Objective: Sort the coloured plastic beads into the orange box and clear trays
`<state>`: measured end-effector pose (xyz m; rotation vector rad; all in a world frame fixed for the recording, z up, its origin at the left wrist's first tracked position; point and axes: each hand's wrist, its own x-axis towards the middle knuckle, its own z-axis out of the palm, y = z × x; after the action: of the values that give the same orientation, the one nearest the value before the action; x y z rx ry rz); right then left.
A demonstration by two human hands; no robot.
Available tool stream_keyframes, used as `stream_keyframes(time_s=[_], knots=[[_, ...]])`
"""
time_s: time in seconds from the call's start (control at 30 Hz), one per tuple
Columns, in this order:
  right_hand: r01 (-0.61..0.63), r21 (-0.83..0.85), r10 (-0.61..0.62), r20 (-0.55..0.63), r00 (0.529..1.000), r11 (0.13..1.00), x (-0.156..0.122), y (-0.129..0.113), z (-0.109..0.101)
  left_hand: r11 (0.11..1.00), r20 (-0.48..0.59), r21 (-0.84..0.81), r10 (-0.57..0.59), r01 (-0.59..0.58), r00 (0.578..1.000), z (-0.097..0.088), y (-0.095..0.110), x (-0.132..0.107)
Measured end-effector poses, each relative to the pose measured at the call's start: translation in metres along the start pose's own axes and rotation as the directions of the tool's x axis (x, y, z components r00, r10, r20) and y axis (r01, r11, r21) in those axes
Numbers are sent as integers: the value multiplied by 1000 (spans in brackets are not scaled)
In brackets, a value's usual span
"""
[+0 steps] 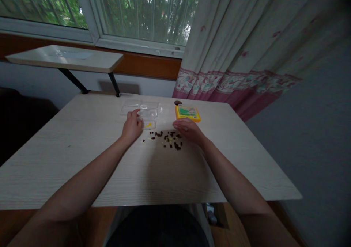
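My left hand [132,125] rests at the left side of a small clear tray [154,125], with its fingers loosely bent and apart. Inside that tray lie a few yellow pieces [148,125]. My right hand [188,129] is on the table just in front of a yellow box [199,118] with a green picture on its lid. The fingers of this hand stretch to the left, and nothing shows in them. Between and below the hands, many small dark brown pieces [177,146] lie scattered, with pale yellow pieces [170,140] among them.
Behind the small tray lies a clear plastic case [148,111] with compartments. A round brown object [178,102] sits behind the yellow box. A raised shelf [95,62] on black legs stands at the back left of the pale wooden table [115,181]. A curtain [216,57] hangs behind.
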<state>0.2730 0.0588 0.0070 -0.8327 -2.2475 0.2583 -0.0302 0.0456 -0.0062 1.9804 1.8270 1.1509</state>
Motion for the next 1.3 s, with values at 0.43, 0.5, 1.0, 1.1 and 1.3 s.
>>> stream_keyframes(time_s=[0.43,0.5,1.0,1.1,1.3], knots=[[-176,-31,177,27,984,984,-5,-8,23,979,85,-159,142,-127,986,20,4,-3],[-226,-31,226,-4,974,974,-2,-8,28,976,96,-170,157,-139,983,22,4,-2],[-52,-19,54,159,986,998,19,-26,28,933,150,-80,359,-350,921,22,26,-4],[-72,-69,80,118,990,995,18,-23,34,907,165,-137,417,-398,894,21,25,-4],[-101,-75,104,34,994,992,15,-11,43,872,183,-231,475,-432,861,22,19,-1]])
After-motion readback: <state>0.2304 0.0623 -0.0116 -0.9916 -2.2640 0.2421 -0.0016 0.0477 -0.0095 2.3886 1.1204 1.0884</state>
